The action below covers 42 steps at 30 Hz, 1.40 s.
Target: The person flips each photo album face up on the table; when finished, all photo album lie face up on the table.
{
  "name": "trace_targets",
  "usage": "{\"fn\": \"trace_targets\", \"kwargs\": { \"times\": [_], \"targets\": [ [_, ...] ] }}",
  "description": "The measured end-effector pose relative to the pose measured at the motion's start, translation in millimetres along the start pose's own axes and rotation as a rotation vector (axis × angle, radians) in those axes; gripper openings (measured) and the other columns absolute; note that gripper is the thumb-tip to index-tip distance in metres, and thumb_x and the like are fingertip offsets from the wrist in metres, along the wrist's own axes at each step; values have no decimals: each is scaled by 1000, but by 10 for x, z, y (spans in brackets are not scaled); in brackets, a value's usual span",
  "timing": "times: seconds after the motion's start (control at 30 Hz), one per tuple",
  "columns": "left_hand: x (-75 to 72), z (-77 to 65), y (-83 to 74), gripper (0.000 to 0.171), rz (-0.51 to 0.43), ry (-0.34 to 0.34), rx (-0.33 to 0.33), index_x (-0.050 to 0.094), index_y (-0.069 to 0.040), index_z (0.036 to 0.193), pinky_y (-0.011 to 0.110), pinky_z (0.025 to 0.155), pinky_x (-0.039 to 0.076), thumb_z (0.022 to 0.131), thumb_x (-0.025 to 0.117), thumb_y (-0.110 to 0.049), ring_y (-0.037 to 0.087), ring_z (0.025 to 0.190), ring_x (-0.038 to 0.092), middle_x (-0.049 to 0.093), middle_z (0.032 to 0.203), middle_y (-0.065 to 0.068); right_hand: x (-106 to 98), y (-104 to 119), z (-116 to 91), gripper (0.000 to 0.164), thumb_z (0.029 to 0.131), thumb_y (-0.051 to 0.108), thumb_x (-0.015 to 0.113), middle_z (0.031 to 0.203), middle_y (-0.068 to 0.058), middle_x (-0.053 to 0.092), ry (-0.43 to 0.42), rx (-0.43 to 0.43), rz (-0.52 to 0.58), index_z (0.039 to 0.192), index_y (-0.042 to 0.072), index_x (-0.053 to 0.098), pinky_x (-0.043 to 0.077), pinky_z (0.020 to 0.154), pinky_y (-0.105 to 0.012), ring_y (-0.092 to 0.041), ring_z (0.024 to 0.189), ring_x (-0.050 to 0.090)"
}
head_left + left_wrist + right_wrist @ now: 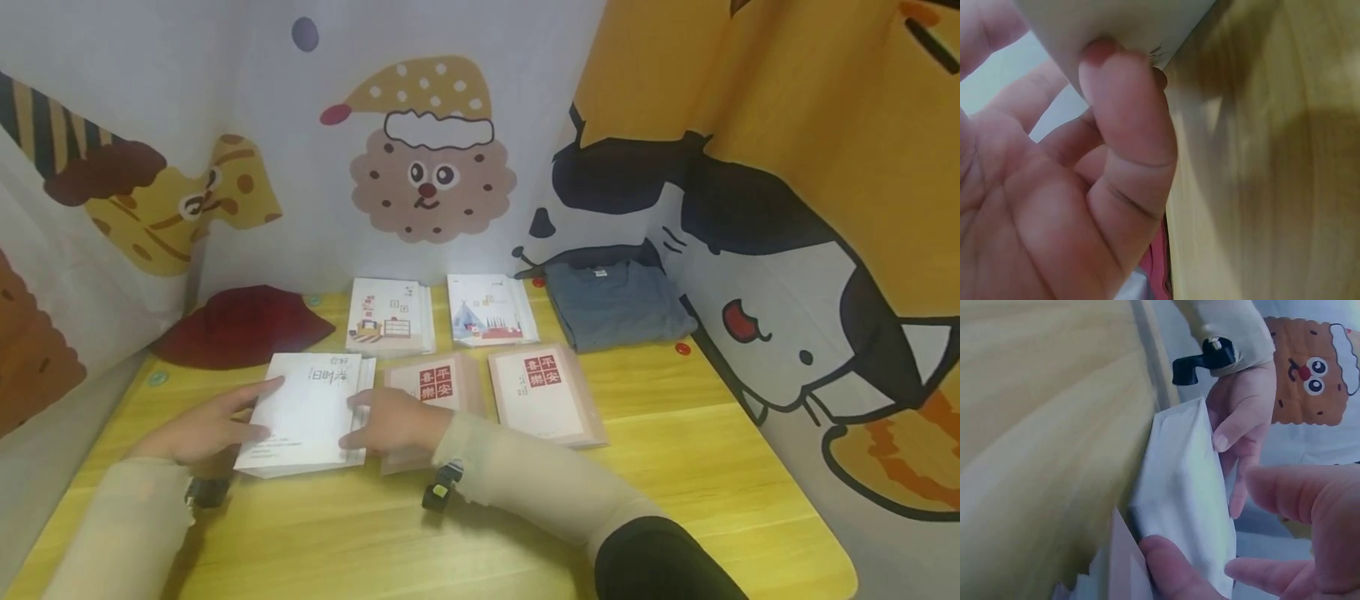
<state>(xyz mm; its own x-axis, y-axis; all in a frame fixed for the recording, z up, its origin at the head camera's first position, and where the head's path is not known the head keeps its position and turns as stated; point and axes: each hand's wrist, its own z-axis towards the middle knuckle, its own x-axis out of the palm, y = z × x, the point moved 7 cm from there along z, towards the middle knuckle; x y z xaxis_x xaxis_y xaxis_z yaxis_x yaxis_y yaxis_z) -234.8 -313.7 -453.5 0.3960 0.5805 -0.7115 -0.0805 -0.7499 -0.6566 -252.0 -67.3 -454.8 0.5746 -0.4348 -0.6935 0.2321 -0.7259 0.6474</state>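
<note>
- White booklet stack (300, 417): between the hands; long axis runs away from the person, printed heading at the end beyond the hands;
- Left hand (198, 421): grips the left edge, thumb nearer the person than the fingers;
- Right hand (397, 421): grips the right edge, forearm (540, 479) slanting in from the right.

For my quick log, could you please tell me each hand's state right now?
Left hand: closed, holding the white stack at its left side.
Right hand: closed, holding the same stack at its right side.
</note>
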Motion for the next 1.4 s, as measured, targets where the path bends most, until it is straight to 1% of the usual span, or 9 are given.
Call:
{"fn": "trace_targets", "kwargs": {
  "times": [0.1,0.27,0.4,0.57,0.63,0.8,0.93,1.3,1.4],
  "targets": [
    [16,11,-16,85,-3,0,12,31,-3,165,70,105,44,96,76,-25,56,136,47,40,157,38,-28,-53,-11,72,89,49,82,134,-1,71,-17,-28,-1,152,26,57,53,105,-31,-14,117,66],
    [17,28,-103,82,7,-25,-4,33,-1,163,61,101,50,97,75,-26,50,128,55,49,150,37,-186,-168,-93,64,90,47,81,135,-7,69,-52,-50,133,148,27,61,58,96,-36,-19,118,67],
    [-52,42,-271,82,8,-110,-46,31,0,164,66,99,50,100,72,-32,52,125,55,50,147,36,-364,-261,-190,63,92,43,81,138,-8,68,-75,-74,235,147,21,62,60,90,-34,-20,119,67],
    [-96,74,-558,86,-17,-193,-92,25,-5,166,75,102,44,102,67,-44,55,134,44,44,152,34,-564,-364,-303,61,94,42,79,135,-5,70,-132,-119,200,148,20,61,59,91,-29,-17,118,67],
    [-70,94,-676,84,-31,-214,-73,26,-7,167,76,103,43,103,67,-43,54,136,44,45,152,33,-628,-402,-354,61,94,42,79,135,-7,70,-155,-128,176,148,19,61,58,95,-31,-18,120,67],
    [131,168,-959,77,-82,-223,30,33,-8,164,70,105,47,102,70,-33,51,132,53,53,145,30,-760,-522,-487,66,94,41,79,140,-10,67,-187,-104,177,152,18,57,55,106,-40,-25,127,64],
    [369,231,-1129,76,-126,-179,73,35,-8,163,67,107,48,101,72,-31,49,130,57,56,144,29,-849,-628,-573,71,95,41,78,148,-11,62,-191,-72,192,156,17,52,52,109,-48,-31,132,61],
    [899,342,-1300,86,-297,-7,-66,22,-9,168,70,115,39,101,70,-33,57,147,38,31,165,33,-1006,-925,-714,81,92,42,81,155,-15,55,-209,16,132,161,21,44,48,115,-52,-33,139,57],
    [999,358,-1323,88,-369,18,-82,19,-10,168,68,112,45,101,70,-33,59,149,32,26,166,34,-1009,-979,-758,84,91,41,82,156,-15,55,-195,36,138,162,23,43,46,116,-53,-34,140,55]
  ]
}}
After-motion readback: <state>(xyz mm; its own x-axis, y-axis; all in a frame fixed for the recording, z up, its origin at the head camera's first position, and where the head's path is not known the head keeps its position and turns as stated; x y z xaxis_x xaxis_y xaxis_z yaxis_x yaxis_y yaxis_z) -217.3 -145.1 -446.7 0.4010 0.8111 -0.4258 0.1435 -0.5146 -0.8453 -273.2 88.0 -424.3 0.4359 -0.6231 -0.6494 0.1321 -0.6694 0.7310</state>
